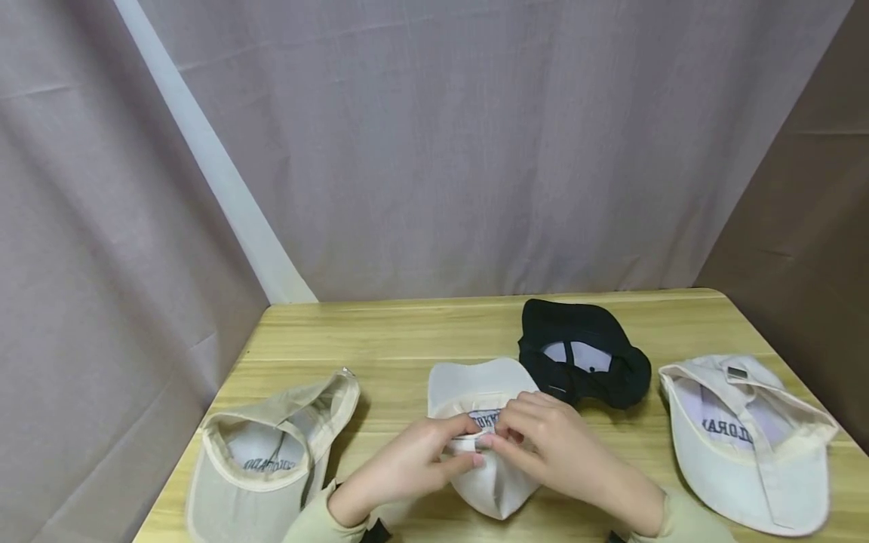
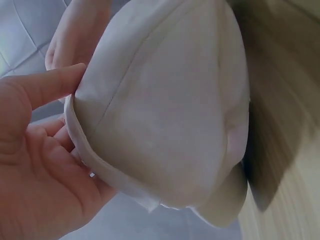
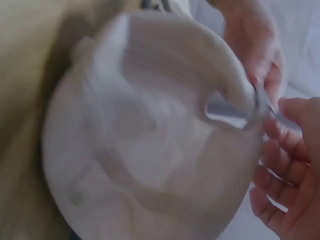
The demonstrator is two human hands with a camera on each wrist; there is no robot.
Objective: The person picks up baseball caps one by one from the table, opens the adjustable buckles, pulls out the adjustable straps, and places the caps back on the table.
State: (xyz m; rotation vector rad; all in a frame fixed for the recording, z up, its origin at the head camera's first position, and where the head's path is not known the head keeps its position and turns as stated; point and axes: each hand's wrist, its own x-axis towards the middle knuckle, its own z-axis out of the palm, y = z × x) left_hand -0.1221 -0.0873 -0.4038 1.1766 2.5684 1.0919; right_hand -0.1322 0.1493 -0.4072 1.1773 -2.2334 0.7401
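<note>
A white cap (image 1: 483, 392) lies upside down at the table's near middle, brim pointing away. Both hands meet at its back edge. My left hand (image 1: 468, 445) pinches the rear band between thumb and fingers, and my right hand (image 1: 511, 435) pinches it from the other side. The left wrist view shows the cap's crown (image 2: 170, 110) from outside, with the left hand (image 2: 62, 125) at its rim. In the right wrist view the cap's hollow inside (image 3: 145, 145) faces the camera. There the right hand (image 3: 276, 120) holds the strap with a small metal buckle (image 3: 261, 99).
Three other caps lie upside down on the wooden table (image 1: 407, 339): a beige one (image 1: 271, 445) at the left, a black one (image 1: 577, 354) behind the hands, and a white one (image 1: 747, 445) at the right. Grey curtains hang behind.
</note>
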